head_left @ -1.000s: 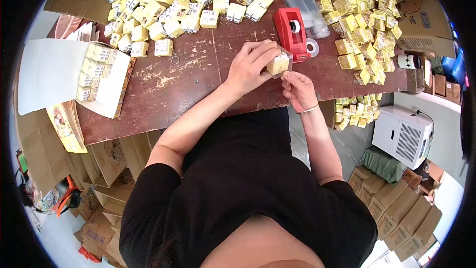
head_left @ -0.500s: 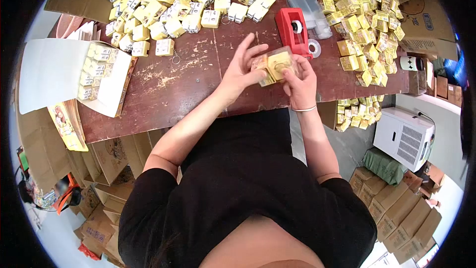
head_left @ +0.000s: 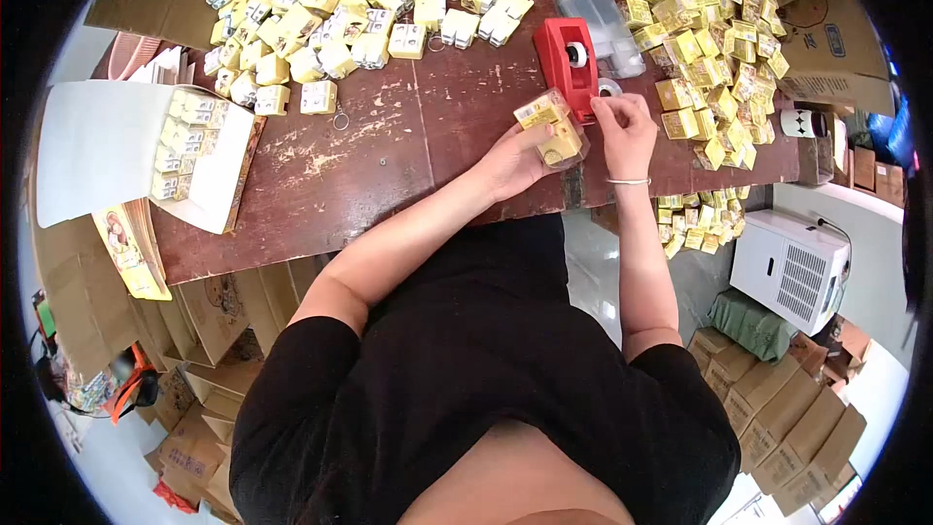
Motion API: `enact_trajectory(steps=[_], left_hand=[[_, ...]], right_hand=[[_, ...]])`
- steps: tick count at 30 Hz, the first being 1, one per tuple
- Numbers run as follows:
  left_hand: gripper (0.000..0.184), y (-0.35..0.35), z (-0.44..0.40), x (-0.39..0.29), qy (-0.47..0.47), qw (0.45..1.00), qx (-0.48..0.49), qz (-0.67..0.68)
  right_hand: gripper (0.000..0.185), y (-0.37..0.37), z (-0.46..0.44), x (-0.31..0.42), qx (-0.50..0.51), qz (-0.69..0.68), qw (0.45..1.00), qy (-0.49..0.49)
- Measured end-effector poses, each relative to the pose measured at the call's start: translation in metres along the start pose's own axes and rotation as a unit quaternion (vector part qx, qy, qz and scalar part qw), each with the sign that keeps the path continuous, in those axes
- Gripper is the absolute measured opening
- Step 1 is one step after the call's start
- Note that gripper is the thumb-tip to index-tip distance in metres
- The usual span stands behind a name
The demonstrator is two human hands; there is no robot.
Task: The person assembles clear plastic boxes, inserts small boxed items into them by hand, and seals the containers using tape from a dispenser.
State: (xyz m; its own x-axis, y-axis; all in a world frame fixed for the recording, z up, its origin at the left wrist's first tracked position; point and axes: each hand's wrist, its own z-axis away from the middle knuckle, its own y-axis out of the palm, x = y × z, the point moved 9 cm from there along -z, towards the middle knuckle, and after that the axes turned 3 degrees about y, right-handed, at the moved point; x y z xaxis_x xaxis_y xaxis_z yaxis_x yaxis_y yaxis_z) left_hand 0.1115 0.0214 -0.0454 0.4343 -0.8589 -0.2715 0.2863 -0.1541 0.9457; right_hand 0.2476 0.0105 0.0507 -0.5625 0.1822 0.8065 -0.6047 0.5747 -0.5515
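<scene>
A clear package with yellow printed pieces [head_left: 556, 136] is held in my left hand [head_left: 515, 163], tilted just above the table [head_left: 379, 165]. My right hand [head_left: 627, 131] is at the near end of the red tape dispenser [head_left: 567, 63], its thumb and finger pinched together; anything between them is too small to make out. A roll of tape [head_left: 577, 54] sits in the dispenser. Behind my right hand lies a loose tape roll [head_left: 608, 87], partly hidden. Clear plastic trays [head_left: 601, 24] lie beside the dispenser.
Yellow and white blocks [head_left: 321, 19] are heaped at the back left, one with a key ring. Small yellow boxes [head_left: 714, 58] pile up at the right. An open white box [head_left: 209, 156] of blocks stands left. A cup [head_left: 802, 122] is far right.
The package has turned and come slightly nearer my body, now in my left hand alone. My right hand has let go of it and moved right to the dispenser's end.
</scene>
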Motion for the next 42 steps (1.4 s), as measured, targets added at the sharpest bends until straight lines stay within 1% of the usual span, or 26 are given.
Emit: enact_trajectory(steps=[1,4,6,9,10,11,12,14,16,18,20,22,24,26,28,29,31,32,33,34,35,37,38,39,40,42], left_hand=[[0.057,0.001,0.0,-0.001,0.012,1.0,0.003,-0.003],[0.056,0.0,-0.003,-0.005,0.03,0.999,-0.006,-0.014],[0.055,-0.002,-0.002,-0.003,0.026,0.999,-0.018,-0.021],[0.052,0.001,0.005,-0.011,0.02,0.999,-0.037,-0.015],[0.051,0.005,0.013,-0.025,0.049,0.992,-0.056,-0.1],[0.051,0.006,0.019,-0.039,0.078,0.977,-0.076,-0.183],[0.054,0.0,0.025,-0.055,0.107,0.937,-0.111,-0.315],[0.056,0.018,0.036,-0.087,0.201,0.845,-0.077,-0.489],[0.051,0.023,0.046,-0.104,0.237,0.816,-0.119,-0.513],[0.053,0.054,0.063,-0.122,0.343,0.613,-0.105,-0.704],[0.054,0.057,0.067,-0.125,0.362,0.592,-0.098,-0.713],[0.053,0.07,0.079,-0.125,0.438,0.526,-0.06,-0.726],[0.053,0.066,0.084,-0.131,0.445,0.502,-0.072,-0.738],[0.053,0.066,0.092,-0.133,0.439,0.465,-0.07,-0.766],[0.052,0.045,0.102,-0.142,0.35,0.612,-0.149,-0.694],[0.051,0.043,0.107,-0.144,0.344,0.625,-0.157,-0.682],[0.049,0.025,0.116,-0.135,0.194,0.793,-0.182,-0.548],[0.048,0.009,0.12,-0.13,0.154,0.803,-0.19,-0.543],[0.048,0.008,0.131,-0.137,0.162,0.799,-0.204,-0.542],[0.047,0.011,0.14,-0.135,0.159,0.882,-0.163,-0.412],[0.046,0.014,0.149,-0.135,0.156,0.942,-0.116,-0.275],[0.058,0.001,0.174,-0.144,0.159,0.973,-0.095,-0.138],[0.07,-0.006,0.19,-0.144,0.101,0.982,-0.107,-0.12],[0.063,-0.018,0.206,-0.138,0.021,0.98,-0.158,-0.121],[0.053,-0.03,0.224,-0.139,-0.009,0.977,-0.175,-0.12],[0.049,-0.035,0.262,-0.177,0.05,0.965,-0.172,-0.189]], right_hand=[[0.009,-0.011,0.006,0.01,-0.039,-0.015,0.999,-0.007],[0.009,-0.01,0.028,-0.018,-0.016,-0.11,0.991,0.075],[0.009,0.0,0.035,-0.042,-0.005,-0.032,0.995,0.095],[0.01,-0.004,0.041,-0.054,-0.005,-0.063,0.994,0.089],[0.01,-0.004,0.042,-0.044,0.004,-0.088,0.992,0.085],[0.009,0.0,0.05,-0.046,0.047,-0.174,0.968,0.174],[0.009,-0.003,0.053,-0.035,0.05,-0.174,0.968,0.175],[0.01,0.025,0.068,-0.018,0.166,-0.386,0.868,0.265],[0.01,0.039,0.073,0.007,0.193,-0.428,0.845,0.257],[0.01,0.054,0.076,0.023,0.223,-0.441,0.829,0.263],[0.011,0.068,0.082,0.021,0.221,-0.427,0.821,0.309],[0.013,0.084,0.083,0.014,0.239,-0.449,0.794,0.333],[0.012,0.1,0.092,0.012,0.275,-0.47,0.746,0.384],[0.019,0.114,0.093,0.015,0.314,-0.452,0.742,0.382],[0.031,0.113,0.078,0.025,0.303,-0.24,0.872,0.301],[0.047,0.12,0.071,0.027,0.316,-0.237,0.891,0.224],[0.047,0.13,0.059,0.061,0.27,-0.296,0.914,0.059],[0.048,0.139,0.062,0.063,0.326,-0.224,0.916,0.065],[0.047,0.138,0.057,0.09,0.321,-0.17,0.932,-0.009],[0.046,0.139,0.056,0.114,0.313,-0.118,0.939,-0.084],[0.053,0.144,0.058,0.122,0.32,-0.169,0.928,-0.085],[0.055,0.148,0.072,0.164,0.4,-0.184,0.888,-0.134],[0.056,0.152,0.087,0.194,0.457,-0.175,0.846,-0.211],[0.054,0.156,0.103,0.214,0.472,-0.143,0.83,-0.261],[0.059,0.162,0.12,0.224,0.482,-0.109,0.808,-0.32],[0.066,0.167,0.131,0.235,0.496,-0.091,0.8,-0.326]])
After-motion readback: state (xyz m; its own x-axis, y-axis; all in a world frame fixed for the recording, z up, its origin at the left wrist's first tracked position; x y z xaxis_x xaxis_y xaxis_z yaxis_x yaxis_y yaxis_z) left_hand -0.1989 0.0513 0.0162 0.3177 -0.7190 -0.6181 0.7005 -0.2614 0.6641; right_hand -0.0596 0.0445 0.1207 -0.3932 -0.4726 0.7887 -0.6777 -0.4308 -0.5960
